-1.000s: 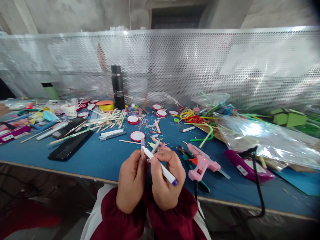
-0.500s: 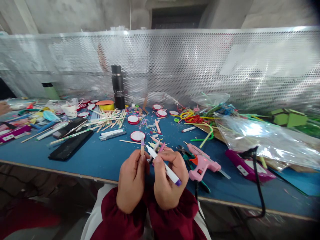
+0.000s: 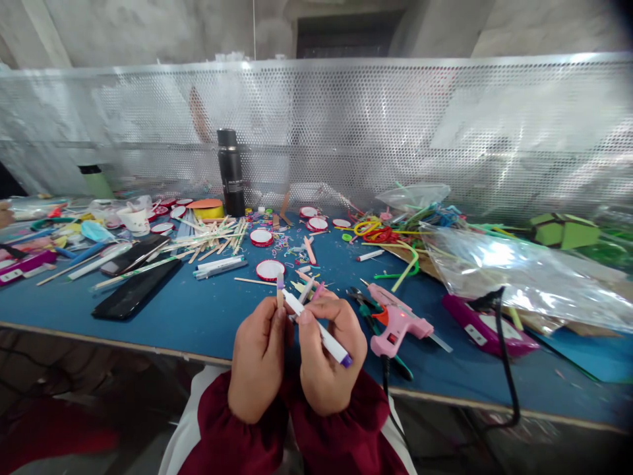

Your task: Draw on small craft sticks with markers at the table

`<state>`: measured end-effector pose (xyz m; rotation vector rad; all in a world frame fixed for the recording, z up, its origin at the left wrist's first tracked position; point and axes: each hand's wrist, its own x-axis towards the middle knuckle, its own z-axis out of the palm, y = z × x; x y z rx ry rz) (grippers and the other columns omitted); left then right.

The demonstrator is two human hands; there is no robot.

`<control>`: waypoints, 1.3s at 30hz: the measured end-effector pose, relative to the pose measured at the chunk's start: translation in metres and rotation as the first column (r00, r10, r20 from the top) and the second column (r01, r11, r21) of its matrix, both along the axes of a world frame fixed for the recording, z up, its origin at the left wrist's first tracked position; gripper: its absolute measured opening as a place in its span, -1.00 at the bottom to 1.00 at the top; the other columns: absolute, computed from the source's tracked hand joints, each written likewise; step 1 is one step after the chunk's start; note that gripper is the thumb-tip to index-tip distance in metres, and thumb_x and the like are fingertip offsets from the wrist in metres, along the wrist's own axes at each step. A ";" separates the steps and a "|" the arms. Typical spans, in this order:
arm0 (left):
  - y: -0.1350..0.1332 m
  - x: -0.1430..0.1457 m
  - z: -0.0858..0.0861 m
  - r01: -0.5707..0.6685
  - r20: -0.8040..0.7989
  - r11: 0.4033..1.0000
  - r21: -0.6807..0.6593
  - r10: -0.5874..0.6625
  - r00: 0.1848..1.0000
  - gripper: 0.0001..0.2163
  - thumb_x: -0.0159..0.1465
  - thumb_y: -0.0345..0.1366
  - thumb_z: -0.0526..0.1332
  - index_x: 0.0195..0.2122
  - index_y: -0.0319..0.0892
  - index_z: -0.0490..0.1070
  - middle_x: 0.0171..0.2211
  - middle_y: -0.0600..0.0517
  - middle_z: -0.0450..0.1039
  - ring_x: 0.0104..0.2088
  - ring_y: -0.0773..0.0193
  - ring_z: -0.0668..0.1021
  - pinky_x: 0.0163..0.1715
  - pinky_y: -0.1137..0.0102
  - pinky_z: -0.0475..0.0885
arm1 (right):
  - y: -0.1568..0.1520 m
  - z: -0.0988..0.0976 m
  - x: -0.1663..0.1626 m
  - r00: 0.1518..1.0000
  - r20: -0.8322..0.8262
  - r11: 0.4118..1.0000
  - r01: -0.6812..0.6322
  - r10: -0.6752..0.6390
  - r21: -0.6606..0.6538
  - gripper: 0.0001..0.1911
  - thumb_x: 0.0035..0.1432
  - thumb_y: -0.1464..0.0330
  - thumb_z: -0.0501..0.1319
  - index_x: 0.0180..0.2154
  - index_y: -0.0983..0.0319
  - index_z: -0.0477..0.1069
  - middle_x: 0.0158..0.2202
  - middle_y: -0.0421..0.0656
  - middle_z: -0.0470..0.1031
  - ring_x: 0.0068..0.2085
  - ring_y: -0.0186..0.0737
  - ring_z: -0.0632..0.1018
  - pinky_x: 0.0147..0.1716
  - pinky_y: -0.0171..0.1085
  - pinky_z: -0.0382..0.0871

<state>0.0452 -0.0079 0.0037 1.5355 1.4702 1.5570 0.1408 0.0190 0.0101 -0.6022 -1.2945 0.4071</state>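
Note:
Upright between the fingers of my left hand [image 3: 257, 359] is a wooden craft stick [image 3: 280, 297], its upper end coloured purple. My right hand [image 3: 331, 353] is closed around a white marker [image 3: 324, 336] with a purple end, held slantwise. The marker's tip meets or nearly meets the edge of the stick, just below the purple part. Beyond my hands lies a round white disc with a red rim [image 3: 270, 269]. Close to my right hand rests a pink hot glue gun [image 3: 398, 323], with teal-handled pliers [image 3: 368, 313] beside it.
Left of my hands lie a black phone [image 3: 136, 290], markers [image 3: 220, 266] and a pile of wooden sticks [image 3: 217, 237]. A black bottle [image 3: 230, 175] stands at the back. To the right are a purple box [image 3: 487, 326] with a black cable and a clear plastic bag [image 3: 499, 277].
The marker's tip has come left and down against the craft stick, closing the small gap between them. My left hand keeps its grip, and the view has shifted slightly.

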 end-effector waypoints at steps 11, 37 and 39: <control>0.000 0.000 0.000 -0.002 0.011 1.000 0.007 0.002 1.000 -0.68 0.51 -0.08 0.02 -0.32 -0.14 0.34 -0.45 0.11 0.32 -0.42 0.31 0.35 -0.39 0.42 0.22 | 0.000 0.001 0.000 1.000 0.008 1.000 -0.001 0.001 -0.008 -0.91 0.26 0.46 0.21 -0.30 0.16 0.39 -0.37 -0.24 0.44 -0.30 -0.23 0.51 -0.15 -0.12 0.43; 0.000 0.001 0.002 -0.015 -0.015 1.000 0.016 0.015 1.000 -0.68 0.50 -0.09 0.02 -0.33 -0.14 0.35 -0.45 0.11 0.33 -0.43 0.32 0.35 -0.42 0.43 0.21 | -0.001 0.003 0.001 0.999 0.041 1.000 0.021 -0.020 -0.010 -0.92 0.27 0.43 0.21 -0.32 0.17 0.39 -0.38 -0.22 0.45 -0.30 -0.22 0.52 -0.15 -0.12 0.45; -0.001 0.001 0.001 -0.008 -0.010 1.000 0.017 0.008 1.000 -0.68 0.50 -0.09 0.02 -0.32 -0.14 0.35 -0.45 0.11 0.32 -0.44 0.32 0.34 -0.42 0.43 0.21 | -0.001 0.004 0.001 0.998 0.054 1.000 0.017 -0.017 0.000 -0.91 0.26 0.43 0.21 -0.33 0.17 0.39 -0.39 -0.22 0.45 -0.30 -0.22 0.52 -0.12 -0.10 0.45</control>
